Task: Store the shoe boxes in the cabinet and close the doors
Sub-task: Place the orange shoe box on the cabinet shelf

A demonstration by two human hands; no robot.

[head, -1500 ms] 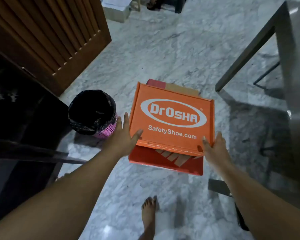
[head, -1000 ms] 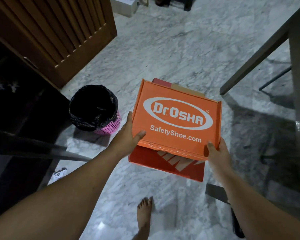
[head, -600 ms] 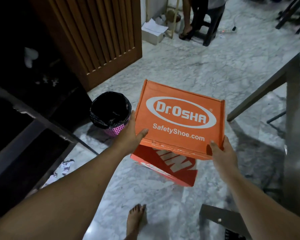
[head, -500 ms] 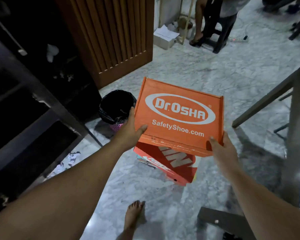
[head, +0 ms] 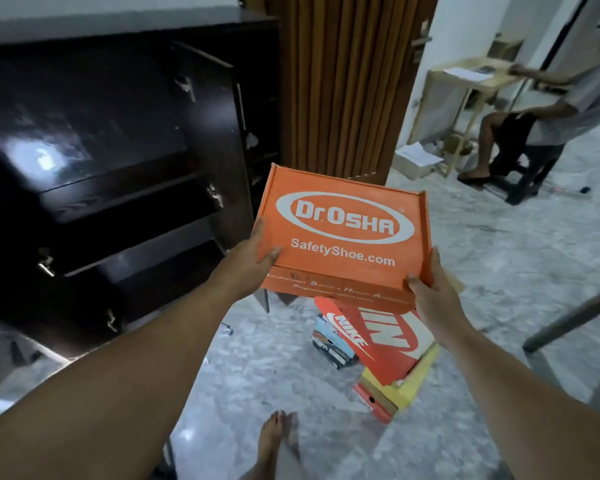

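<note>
I hold an orange Dr.OSHA shoe box [head: 343,233] level at chest height, well above the floor. My left hand [head: 257,261] grips its near left corner, thumb on the lid. My right hand [head: 430,289] grips its near right corner the same way. Below it, a red Nike shoe box [head: 385,341] tops a stack of several other boxes on the marble floor. The dark cabinet [head: 111,174] stands to the left of the box with its doors [head: 212,140] swung open and dark shelves showing.
A ribbed wooden door [head: 340,84] stands behind the held box. At the far right a person [head: 548,109] sits at a small wooden table [head: 465,84]. A metal table leg [head: 575,320] slants in at the right edge. My bare foot [head: 274,441] is on the floor.
I lifted the orange box off the Nike box and raised it higher. My view swung up and left, bringing the open cabinet into sight; the pink bin is hidden now.
</note>
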